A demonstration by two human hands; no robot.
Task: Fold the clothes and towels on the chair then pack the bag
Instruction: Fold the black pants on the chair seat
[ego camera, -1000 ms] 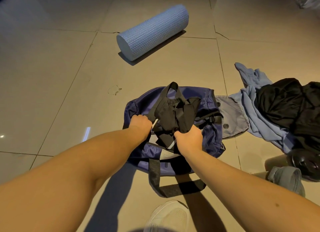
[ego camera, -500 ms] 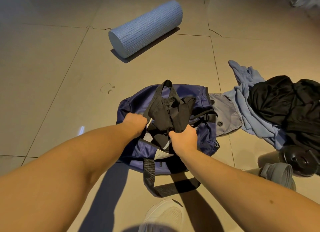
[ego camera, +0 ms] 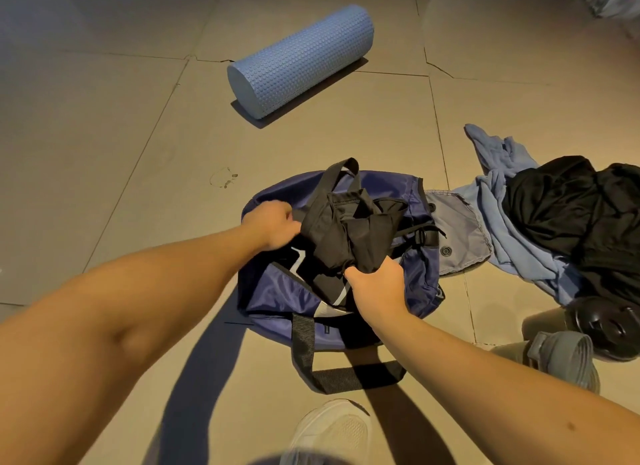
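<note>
The right hand has a clenched grip on the lower edge of a bunched black garment, fingers curled into the fabric. The left hand, a little blurred, has its fingers curled on the same garment's left edge. Held between the 2 hands, the garment sits over the open mouth of a navy duffel bag, which lies on the tiled floor. White markings on something dark show inside the opening, below the garment. One black handle of the bag arches up behind the garment; the other black strap loops out over the floor toward the person's white shoe.

Touching the bag's right end lies a grey-blue fabric piece with a round button. Beside that, a light blue garment is spread crumpled on the floor, with a heap of black clothing lying partly over it. Near the heap's lower edge lie a dark bottle with a black lid and a grey-lidded bottle, just beside each other. Well apart, beyond the bag, lies a blue textured foam roller on its side.
</note>
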